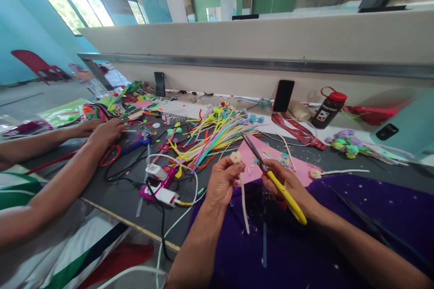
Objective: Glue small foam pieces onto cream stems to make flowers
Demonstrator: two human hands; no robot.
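Observation:
My left hand [220, 183] is closed and pinches a cream pipe-cleaner flower [235, 157] by its head, with the fuzzy stem [244, 205] hanging below. My right hand [286, 185] is wrapped round a pair of yellow-handled scissors [285, 195], whose blades point up and to the left, just right of the flower and apart from it. Under both hands lies a pink sheet [301, 167] with small coloured clippings on it. Right of my right hand, another cream flower [315, 174] rests at the sheet's edge, its stem stretching right.
A heap of coloured pipe cleaners [213, 137] lies ahead. To the left are a magenta power strip [159, 185], cables and a blue glue gun [135, 146]. A co-worker's hands [105, 133] are farther left. A phone [283, 95] and dark bottle [328, 109] stand at the back.

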